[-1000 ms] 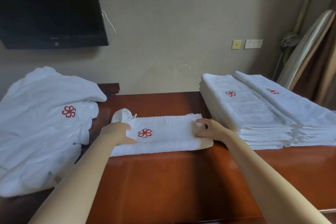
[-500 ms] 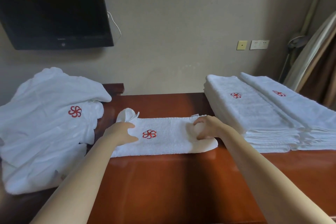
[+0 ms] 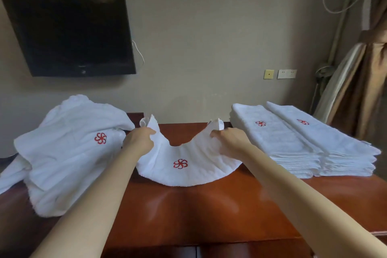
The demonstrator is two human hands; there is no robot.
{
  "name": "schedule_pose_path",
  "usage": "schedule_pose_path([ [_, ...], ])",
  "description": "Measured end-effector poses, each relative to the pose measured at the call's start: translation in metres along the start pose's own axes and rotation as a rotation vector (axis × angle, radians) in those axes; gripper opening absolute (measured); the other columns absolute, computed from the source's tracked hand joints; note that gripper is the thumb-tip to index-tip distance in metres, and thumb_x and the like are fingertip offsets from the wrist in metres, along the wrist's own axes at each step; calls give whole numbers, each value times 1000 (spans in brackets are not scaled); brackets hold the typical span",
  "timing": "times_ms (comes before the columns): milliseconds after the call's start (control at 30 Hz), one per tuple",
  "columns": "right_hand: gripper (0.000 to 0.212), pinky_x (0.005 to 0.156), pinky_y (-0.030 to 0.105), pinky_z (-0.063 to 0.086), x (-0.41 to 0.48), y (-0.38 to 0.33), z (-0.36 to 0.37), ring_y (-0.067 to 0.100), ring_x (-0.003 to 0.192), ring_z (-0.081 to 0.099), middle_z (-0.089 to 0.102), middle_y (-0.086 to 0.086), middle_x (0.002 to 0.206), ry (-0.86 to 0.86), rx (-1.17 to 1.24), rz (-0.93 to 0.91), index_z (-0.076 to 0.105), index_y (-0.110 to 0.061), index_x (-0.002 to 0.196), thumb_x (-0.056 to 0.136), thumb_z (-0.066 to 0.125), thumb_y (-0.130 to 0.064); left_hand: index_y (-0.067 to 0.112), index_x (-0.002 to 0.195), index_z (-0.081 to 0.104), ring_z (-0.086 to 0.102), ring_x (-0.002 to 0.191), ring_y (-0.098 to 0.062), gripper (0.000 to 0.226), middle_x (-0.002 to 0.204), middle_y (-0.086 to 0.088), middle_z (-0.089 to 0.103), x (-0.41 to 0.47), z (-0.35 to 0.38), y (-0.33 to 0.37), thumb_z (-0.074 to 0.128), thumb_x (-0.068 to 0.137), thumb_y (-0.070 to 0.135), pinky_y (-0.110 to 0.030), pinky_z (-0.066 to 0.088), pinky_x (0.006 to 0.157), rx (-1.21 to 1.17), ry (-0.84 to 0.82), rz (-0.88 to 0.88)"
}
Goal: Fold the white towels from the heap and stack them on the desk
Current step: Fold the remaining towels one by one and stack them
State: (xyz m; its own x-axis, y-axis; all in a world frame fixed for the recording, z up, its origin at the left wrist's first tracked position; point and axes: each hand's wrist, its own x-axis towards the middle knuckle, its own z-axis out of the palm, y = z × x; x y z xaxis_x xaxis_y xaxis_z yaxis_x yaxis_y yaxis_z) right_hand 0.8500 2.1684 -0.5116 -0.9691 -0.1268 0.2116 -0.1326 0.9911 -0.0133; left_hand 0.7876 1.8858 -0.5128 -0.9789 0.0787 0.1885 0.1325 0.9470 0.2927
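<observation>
The left hand (image 3: 139,140) and the right hand (image 3: 230,140) each pinch one end of a folded white towel (image 3: 188,165), lifting both ends so its middle sags onto the wooden counter (image 3: 199,211); the unfolded heap (image 3: 69,148) lies left; two folded stacks (image 3: 297,142) lie right.

Wall-mounted television (image 3: 69,33), sockets (image 3: 287,73), curtain (image 3: 368,81)
</observation>
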Motion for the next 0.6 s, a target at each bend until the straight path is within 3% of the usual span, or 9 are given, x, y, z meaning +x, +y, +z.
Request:
schedule_pose_path([
  [67, 47, 50, 27, 26, -13, -5, -12, 25, 76, 51, 45, -1, 81, 69, -46, -40, 48, -26, 133, 87, 57, -17, 33, 136, 50, 51, 118, -32, 49, 138, -10, 50, -5, -8, 19, 45, 93, 12, -34, 45, 88, -53, 33, 10],
  [333, 46, 46, 28, 21, -35, 19, -66, 25, 71, 45, 35, -1, 82, 195, -80, 48, 52, -26, 127, 82, 56, -15, 37, 133, 52, 51, 118, -36, 49, 137, -13, 49, -6, -37, 117, 40, 93, 13, -35, 44, 93, -210, 141, 83],
  [433, 50, 49, 28, 26, -32, 42, -90, 31, 73, 52, 46, 5, 89, 252, -67, 121, 52, -28, 127, 80, 58, -14, 34, 133, 53, 51, 118, -34, 46, 134, -12, 52, 5, -51, 155, 40, 94, 15, -33, 44, 91, -262, 194, 97],
  [600, 56, 61, 30, 40, -22, 95, -102, 35, 92, 60, 65, 9, 101, 389, 53, 281, 53, -30, 129, 77, 62, -12, 30, 134, 53, 48, 120, -32, 43, 134, -12, 49, 37, -58, 228, 37, 96, 18, -28, 39, 90, -198, 301, 178],
])
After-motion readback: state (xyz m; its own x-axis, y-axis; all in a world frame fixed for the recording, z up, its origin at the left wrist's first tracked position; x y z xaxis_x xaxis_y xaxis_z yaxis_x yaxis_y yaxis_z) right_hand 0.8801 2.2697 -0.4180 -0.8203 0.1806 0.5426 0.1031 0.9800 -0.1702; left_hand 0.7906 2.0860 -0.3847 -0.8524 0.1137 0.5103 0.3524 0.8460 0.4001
